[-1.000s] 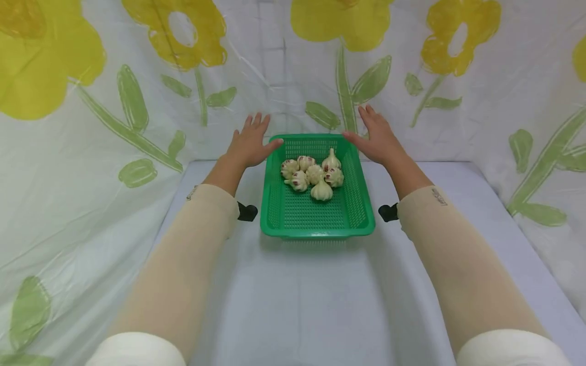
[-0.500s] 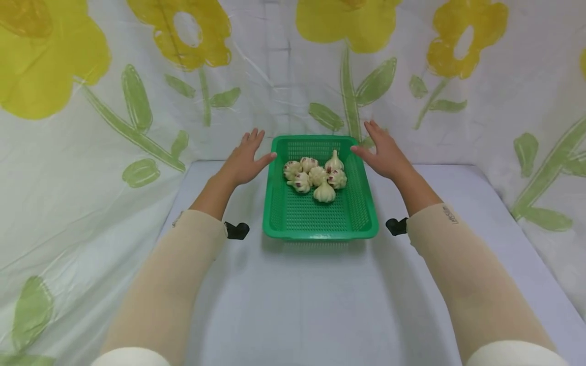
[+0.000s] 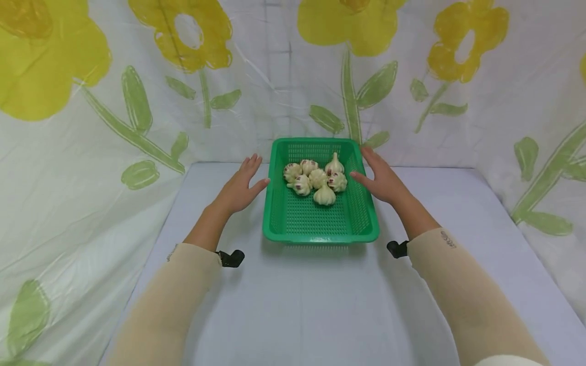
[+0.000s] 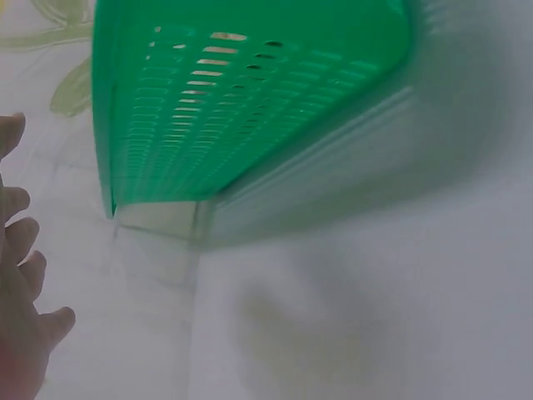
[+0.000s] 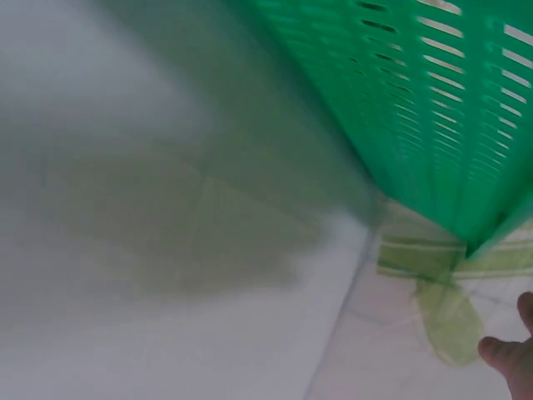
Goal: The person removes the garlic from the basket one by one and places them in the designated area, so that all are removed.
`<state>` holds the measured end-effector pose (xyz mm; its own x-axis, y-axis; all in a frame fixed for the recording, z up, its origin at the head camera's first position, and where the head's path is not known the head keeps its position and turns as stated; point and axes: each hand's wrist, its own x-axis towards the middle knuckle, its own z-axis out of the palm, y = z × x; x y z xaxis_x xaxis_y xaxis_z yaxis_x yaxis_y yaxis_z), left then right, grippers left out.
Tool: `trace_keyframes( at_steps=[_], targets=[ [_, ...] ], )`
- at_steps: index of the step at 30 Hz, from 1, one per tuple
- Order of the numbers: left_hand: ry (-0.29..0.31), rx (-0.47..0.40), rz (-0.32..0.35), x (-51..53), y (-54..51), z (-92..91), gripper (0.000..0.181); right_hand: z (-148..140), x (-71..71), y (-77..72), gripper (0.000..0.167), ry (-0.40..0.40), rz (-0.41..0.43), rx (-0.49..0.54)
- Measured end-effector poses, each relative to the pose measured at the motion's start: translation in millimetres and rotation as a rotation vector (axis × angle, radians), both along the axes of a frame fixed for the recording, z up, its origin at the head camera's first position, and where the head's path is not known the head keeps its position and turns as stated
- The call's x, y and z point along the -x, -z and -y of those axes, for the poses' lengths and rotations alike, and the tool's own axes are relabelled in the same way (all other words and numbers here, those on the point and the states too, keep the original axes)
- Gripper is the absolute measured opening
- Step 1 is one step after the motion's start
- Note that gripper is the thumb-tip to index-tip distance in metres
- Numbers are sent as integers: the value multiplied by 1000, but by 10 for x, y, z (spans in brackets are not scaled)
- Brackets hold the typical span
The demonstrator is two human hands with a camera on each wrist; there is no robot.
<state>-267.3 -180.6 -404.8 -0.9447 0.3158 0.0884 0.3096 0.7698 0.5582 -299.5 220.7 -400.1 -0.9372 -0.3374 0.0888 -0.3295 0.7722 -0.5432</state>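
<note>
A green plastic basket (image 3: 320,238) stands on the white table and holds several garlic bulbs (image 3: 324,195), grouped toward its back. The left hand (image 3: 239,189), fingers spread, is beside the basket's left side, its thumb near the rim. On the other side, the right hand (image 3: 383,178) has its fingers extended near the right rim, the thumb tip over the rim; contact cannot be told. In the left wrist view the hand (image 4: 23,292) is apart from the basket wall (image 4: 241,92). The right wrist view shows part of the right hand (image 5: 518,354) below the basket wall (image 5: 416,100).
The table (image 3: 299,305) has a pale cover. Behind it and at both sides hangs a white curtain (image 3: 256,101) with yellow flowers and green leaves, close behind the basket. Black wrist-camera mounts (image 3: 231,258) stick out at the wrists.
Both hands have come lower and nearer to the person, from the basket's back corners to its sides. The left hand has also moved a little outward. The basket and garlic stay in place.
</note>
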Motion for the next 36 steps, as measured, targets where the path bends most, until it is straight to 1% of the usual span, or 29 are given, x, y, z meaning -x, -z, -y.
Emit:
trace_keyframes(
  at_steps=[4,8,11,14,20,25,31,36],
  targets=[
    [17,-23,-13,-106,106,-14,74,-1,-28,95,88,10,36,8],
    [15,-52,-6,-195,221,-53,69,-4,-52,186,89,30,80,2],
    [11,-91,0,-241,303,-79,65,1,-75,244,90,48,108,-6],
    [22,-132,-7,-278,364,-104,63,-1,-91,289,89,59,126,-6],
    [38,-160,-21,-342,444,-133,61,-7,-96,338,88,71,132,4],
    [23,-207,-39,-367,501,-126,59,5,-81,350,87,74,118,16],
    [5,-242,-88,-381,555,-127,57,22,-64,354,86,73,116,14],
    [-3,-243,-135,-386,585,-121,56,38,-59,358,86,72,117,17]
  ],
)
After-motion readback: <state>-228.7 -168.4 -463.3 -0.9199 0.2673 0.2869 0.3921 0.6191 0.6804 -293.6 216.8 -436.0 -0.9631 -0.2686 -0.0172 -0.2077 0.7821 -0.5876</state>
